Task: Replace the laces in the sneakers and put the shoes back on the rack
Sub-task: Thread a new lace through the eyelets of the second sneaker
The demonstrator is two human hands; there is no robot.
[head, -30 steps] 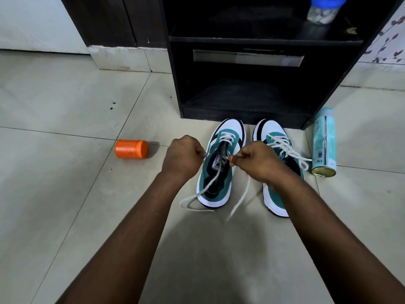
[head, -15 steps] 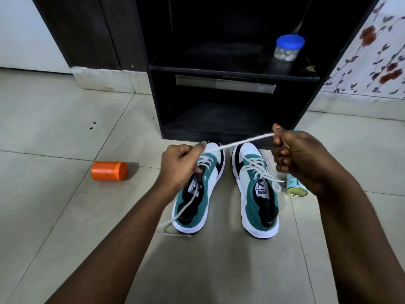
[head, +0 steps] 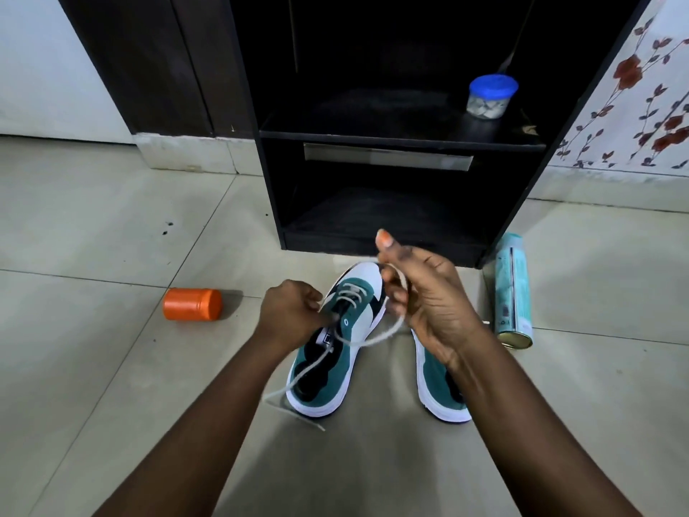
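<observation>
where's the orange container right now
In the head view the orange container lies on its side on the tiled floor, left of the left hand and the sneakers, in front of the black rack and to its left.

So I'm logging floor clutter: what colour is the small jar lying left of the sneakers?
Orange, the jar lying on its side; the head view shows it clearly.

No text on the spray can (head: 512, 292) or shoes is legible.
</observation>
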